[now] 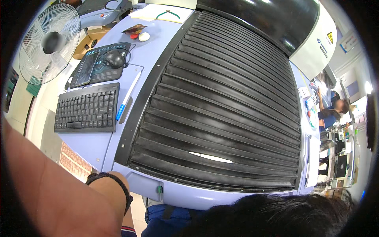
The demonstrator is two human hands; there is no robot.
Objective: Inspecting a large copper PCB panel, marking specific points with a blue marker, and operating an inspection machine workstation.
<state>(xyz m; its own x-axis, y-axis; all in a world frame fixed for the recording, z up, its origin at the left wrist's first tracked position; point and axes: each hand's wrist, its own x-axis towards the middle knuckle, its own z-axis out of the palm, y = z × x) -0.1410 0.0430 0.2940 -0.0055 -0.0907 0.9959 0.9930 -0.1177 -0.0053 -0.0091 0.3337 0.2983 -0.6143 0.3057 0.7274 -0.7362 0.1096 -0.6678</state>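
My left hand (59,193) looms large and close at the lower left, raised near the camera. Its fingers are out of the picture, so whether it holds anything cannot be told. A black band (107,175) circles the wrist. Beyond it lie a black keyboard (87,108) and a blue-and-white pen (128,96) on the pale lilac machine top. My right hand does not show. A thin white pointed tool (210,157) rests on the black pleated bellows cover (221,98) in the middle.
A phone (87,69) and mouse (114,59) rest on a dark mouse pad (104,75). A fan (49,43) stands at far left. Green-handled pliers (168,15) lie at the back. A black-and-white machine hood (260,19) rises behind the bellows. Another person (331,114) works at far right.
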